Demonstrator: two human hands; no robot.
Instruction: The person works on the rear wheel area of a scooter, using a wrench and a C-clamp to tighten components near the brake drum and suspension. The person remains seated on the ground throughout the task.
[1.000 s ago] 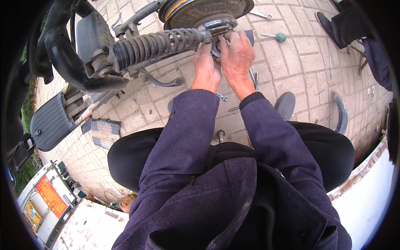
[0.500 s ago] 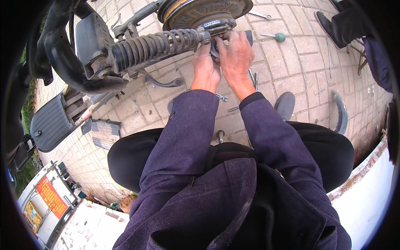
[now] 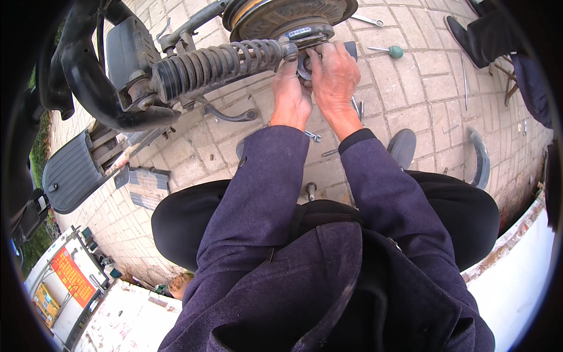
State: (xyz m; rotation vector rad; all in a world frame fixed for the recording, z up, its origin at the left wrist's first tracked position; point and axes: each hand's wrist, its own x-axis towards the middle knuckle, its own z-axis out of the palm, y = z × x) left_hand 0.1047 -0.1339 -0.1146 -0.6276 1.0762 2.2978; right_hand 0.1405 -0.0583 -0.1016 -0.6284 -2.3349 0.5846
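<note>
Both hands up at the wheel (image 3: 267, 26) hub, by the lower end of the coil-spring shock absorber (image 3: 220, 67). Left hand (image 3: 291, 97) just under that lower end, right hand (image 3: 336, 88) beside it, fingers bent inward. Round grey part (image 3: 304, 71) sits between the hands, below the hub. Grip on both sides: fingers curled, tips partly hidden, can't tell how far open or what exactly either one has hold of. Dark flat piece (image 3: 351, 50) shows just past the right hand. On the paving (image 3: 381, 88): green-handled screwdriver (image 3: 395, 52) right of the hands, spanner (image 3: 368, 21) above it, second spanner (image 3: 313, 136) near the left cuff, curved dark piece (image 3: 480, 159) well off right
</note>
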